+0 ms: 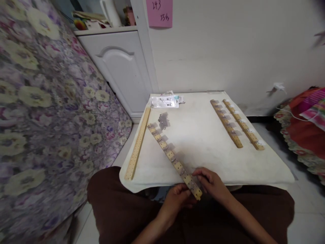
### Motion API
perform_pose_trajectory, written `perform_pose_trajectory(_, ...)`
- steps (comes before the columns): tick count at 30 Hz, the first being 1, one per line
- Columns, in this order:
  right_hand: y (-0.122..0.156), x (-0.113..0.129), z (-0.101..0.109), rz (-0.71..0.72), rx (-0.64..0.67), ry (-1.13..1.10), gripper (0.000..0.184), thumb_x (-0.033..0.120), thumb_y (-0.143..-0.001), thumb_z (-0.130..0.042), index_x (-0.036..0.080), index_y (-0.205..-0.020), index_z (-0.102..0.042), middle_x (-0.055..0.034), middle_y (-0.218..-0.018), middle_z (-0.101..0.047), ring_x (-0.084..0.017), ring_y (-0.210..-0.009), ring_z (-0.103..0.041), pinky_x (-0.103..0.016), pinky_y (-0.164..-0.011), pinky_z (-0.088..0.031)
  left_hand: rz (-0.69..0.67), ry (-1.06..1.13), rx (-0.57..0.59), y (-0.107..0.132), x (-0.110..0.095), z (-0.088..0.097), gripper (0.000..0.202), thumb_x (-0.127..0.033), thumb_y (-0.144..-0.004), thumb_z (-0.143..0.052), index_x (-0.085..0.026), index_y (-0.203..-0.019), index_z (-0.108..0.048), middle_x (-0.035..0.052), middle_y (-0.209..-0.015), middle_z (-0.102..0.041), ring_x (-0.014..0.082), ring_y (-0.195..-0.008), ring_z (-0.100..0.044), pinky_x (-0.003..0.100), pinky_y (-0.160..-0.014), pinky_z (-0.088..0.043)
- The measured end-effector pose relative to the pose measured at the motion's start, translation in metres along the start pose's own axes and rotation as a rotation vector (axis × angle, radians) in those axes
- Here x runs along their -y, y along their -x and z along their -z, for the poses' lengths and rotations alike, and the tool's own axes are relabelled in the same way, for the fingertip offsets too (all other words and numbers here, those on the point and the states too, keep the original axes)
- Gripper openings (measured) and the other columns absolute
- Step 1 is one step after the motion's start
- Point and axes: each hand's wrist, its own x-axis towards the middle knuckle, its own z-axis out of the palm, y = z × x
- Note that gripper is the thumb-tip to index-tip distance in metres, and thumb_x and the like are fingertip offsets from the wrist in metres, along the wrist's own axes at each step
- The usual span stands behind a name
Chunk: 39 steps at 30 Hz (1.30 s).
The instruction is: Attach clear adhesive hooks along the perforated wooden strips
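A narrow wooden strip (pixel 170 154) with holes and several metal clips along it slants across the table's front edge. Its near end rests in my left hand (pixel 177 196), with the fingers closed around it from below. My right hand (pixel 212 181) is at the strip's right edge near the clips, fingers curled together; what they pinch, if anything, is too small to make out. Beyond the strip's far end lies a small pile of metal clips (pixel 163 121). To the left is another wooden strip (pixel 138 145) with rows of holes and no clips visible on it.
Two more strips with fittings, a left one (pixel 225 123) and a right one (pixel 243 125), lie at the table's right. Clear plastic packaging (pixel 164 101) sits at the back left of the cloth-covered table (pixel 198 125). A floral curtain (pixel 76 101) hangs left; a wall stands behind.
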Motion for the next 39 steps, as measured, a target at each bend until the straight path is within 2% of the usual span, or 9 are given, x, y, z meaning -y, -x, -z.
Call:
perform_pose_trajectory(6, 0.0005, -0.0013, -0.0004, -0.004, 0.004, -0.013, 0.018, 0.031, -0.085, -0.048, 0.020, -0.093, -0.060, 0.0027, -0.072, -0.056, -0.008, -0.043, -0.047, -0.022, -0.044, -0.040, 0.006, -0.043, -0.001, -0.0001, -0.0021, -0.0007, 0.037, -0.038, -0.066, -0.074, -0.015, -0.094, -0.066, 0.0082, -0.090, -0.072, 0.0164, -0.071, -0.066, 0.024, -0.063, -0.043)
perform_pose_trajectory(17, 0.0008, 0.0004, 0.0002, 0.008, -0.021, 0.035, 0.019, 0.026, -0.084, -0.047, 0.019, -0.094, -0.063, 0.0009, -0.074, -0.060, -0.009, -0.045, -0.048, -0.022, -0.044, -0.040, 0.000, -0.040, 0.019, 0.0015, -0.0051, -0.0009, 0.033, -0.034, -0.067, -0.073, -0.015, -0.094, -0.066, 0.0071, -0.086, -0.072, 0.0156, -0.071, -0.064, 0.025, -0.065, -0.042)
perform_pose_trajectory(19, 0.0006, 0.0001, 0.0005, 0.014, -0.025, 0.042, 0.020, 0.026, -0.084, -0.047, 0.020, -0.094, -0.063, -0.0001, -0.077, -0.062, -0.011, -0.050, -0.052, -0.024, -0.048, -0.043, -0.004, -0.040, 0.015, 0.0010, -0.0048, -0.0012, 0.032, -0.033, -0.068, -0.072, -0.015, -0.093, -0.066, 0.0069, -0.085, -0.072, 0.0152, -0.070, -0.064, 0.024, -0.064, -0.042)
perform_pose_trajectory(21, 0.0003, -0.0001, 0.0008, 0.048, -0.038, 0.066, 0.019, 0.025, -0.083, -0.048, 0.020, -0.092, -0.064, -0.0015, -0.081, -0.064, -0.015, -0.062, -0.058, -0.027, -0.058, -0.047, -0.005, -0.045, 0.009, -0.0001, -0.0040, -0.0014, 0.032, -0.034, -0.067, -0.073, -0.015, -0.092, -0.066, 0.0069, -0.084, -0.072, 0.0151, -0.069, -0.064, 0.024, -0.063, -0.041)
perform_pose_trajectory(24, 0.0001, 0.0001, 0.0008, 0.077, -0.040, 0.110, 0.018, 0.023, -0.082, -0.050, 0.019, -0.092, -0.065, -0.0021, -0.081, -0.064, -0.018, -0.076, -0.059, -0.029, -0.069, -0.047, -0.003, -0.053, -0.003, -0.0020, -0.0031, -0.0016, 0.033, -0.034, -0.066, -0.073, -0.014, -0.090, -0.065, 0.0070, -0.083, -0.072, 0.0157, -0.068, -0.064, 0.024, -0.062, -0.041)
perform_pose_trajectory(30, -0.0006, 0.0023, -0.0025, -0.010, -0.006, 0.117, 0.017, 0.025, -0.079, -0.056, 0.017, -0.093, -0.062, 0.0019, -0.067, -0.055, -0.014, -0.063, -0.050, -0.024, -0.058, -0.040, 0.002, -0.047, -0.004, -0.0039, -0.0023, -0.0018, 0.038, -0.032, -0.063, -0.074, -0.012, -0.093, -0.064, 0.0080, -0.085, -0.072, 0.0167, -0.073, -0.065, 0.025, -0.065, -0.046)
perform_pose_trajectory(39, -0.0014, 0.0031, -0.0032, -0.065, 0.017, 0.079, 0.017, 0.024, -0.077, -0.058, 0.017, -0.092, -0.061, 0.0034, -0.064, -0.052, -0.012, -0.058, -0.046, -0.023, -0.055, -0.036, 0.068, -0.006, -0.013, -0.0018, -0.0028, -0.0030, 0.044, -0.034, -0.064, -0.074, -0.012, -0.100, -0.060, 0.0107, -0.094, -0.072, 0.0195, -0.074, -0.069, 0.029, -0.068, -0.050)
